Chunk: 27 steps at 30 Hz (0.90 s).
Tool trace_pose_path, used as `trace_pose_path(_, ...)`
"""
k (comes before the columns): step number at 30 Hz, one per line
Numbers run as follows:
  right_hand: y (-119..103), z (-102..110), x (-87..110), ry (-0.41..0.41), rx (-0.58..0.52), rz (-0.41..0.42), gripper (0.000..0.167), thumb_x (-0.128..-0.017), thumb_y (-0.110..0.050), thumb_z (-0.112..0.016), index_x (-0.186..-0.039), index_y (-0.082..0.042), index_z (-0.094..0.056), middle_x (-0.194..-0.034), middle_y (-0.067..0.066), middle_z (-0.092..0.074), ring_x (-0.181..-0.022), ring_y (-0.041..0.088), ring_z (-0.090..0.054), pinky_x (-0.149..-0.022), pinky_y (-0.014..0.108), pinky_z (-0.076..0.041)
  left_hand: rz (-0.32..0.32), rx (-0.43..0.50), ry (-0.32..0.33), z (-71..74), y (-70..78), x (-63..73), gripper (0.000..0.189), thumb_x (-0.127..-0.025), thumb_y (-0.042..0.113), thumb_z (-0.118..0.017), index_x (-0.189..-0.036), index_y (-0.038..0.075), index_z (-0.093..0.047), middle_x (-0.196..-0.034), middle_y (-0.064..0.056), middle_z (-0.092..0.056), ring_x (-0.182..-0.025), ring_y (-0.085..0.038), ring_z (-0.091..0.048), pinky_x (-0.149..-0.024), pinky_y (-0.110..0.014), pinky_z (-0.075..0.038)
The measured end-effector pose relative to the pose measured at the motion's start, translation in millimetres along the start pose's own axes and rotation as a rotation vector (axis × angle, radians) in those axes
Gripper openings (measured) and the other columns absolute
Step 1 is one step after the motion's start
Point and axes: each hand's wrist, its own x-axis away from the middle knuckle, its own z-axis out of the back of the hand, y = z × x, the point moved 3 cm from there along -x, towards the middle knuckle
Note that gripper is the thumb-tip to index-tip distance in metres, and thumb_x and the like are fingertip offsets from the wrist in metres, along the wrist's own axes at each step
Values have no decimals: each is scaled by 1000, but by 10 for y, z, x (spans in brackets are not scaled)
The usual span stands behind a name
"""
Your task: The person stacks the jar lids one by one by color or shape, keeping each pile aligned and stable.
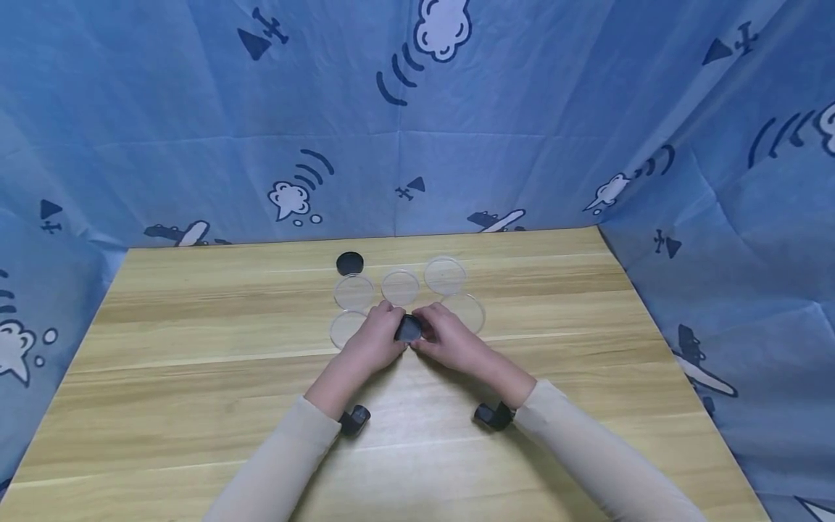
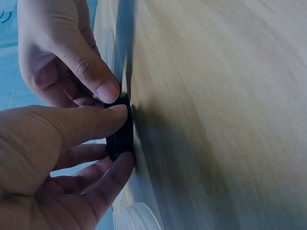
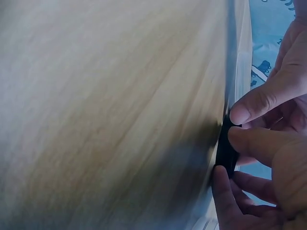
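Both hands hold one black round lid-like disc (image 1: 409, 328) between them, close to the tabletop near the middle. My left hand (image 1: 376, 336) pinches its left edge, with the thumb on the near face and fingers behind. From the other side, my right hand (image 1: 452, 337) grips the right edge the same way. In the left wrist view the disc (image 2: 126, 132) stands tilted nearly edge-on, the two thumbs close together. The right wrist view shows the disc (image 3: 227, 151) between thumb and fingers. Its far face is hidden.
Several clear round dishes or lids surround the hands, among them one (image 1: 354, 292) at back left, one (image 1: 446, 275) at back right and one (image 1: 346, 330) partly behind the left hand. A second black disc (image 1: 350, 263) lies near the wooden table's (image 1: 215, 420) back edge. Blue patterned cloth (image 1: 365, 130) hangs behind.
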Motion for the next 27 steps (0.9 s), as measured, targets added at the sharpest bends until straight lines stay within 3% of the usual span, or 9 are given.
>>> trace_pose_path(13, -2, 23, 24, 8, -18, -7, 47, -93, -11, -78, -133, 7, -62, -119, 20, -64, -107, 27, -66, -95, 37, -62, -31, 59, 6, 41, -22, 44, 50, -89, 9, -81, -134, -4, -64, -127, -22, -60, -114, -32, -59, -102, -47, -54)
trace_pose_path(22, -199, 23, 91, 2, -108, 51, 49, -91, -8, -79, -134, 6, -61, -121, 18, -64, -110, 28, -70, -96, 31, -63, -72, 102, 70, 213, -54, 269, 49, -85, 6, -84, -130, -5, -67, -117, -18, -65, -106, -28, -61, -96, -44, -57)
trace_pose_path(27, -306, -22, 119, -19, -124, 64, 47, -92, -8, -79, -134, 5, -62, -120, 17, -63, -110, 27, -70, -94, 28, -63, -89, 89, 72, 284, -90, 391, 49, -83, 5, -86, -128, -5, -68, -114, -16, -66, -101, -25, -62, -92, -42, -58)
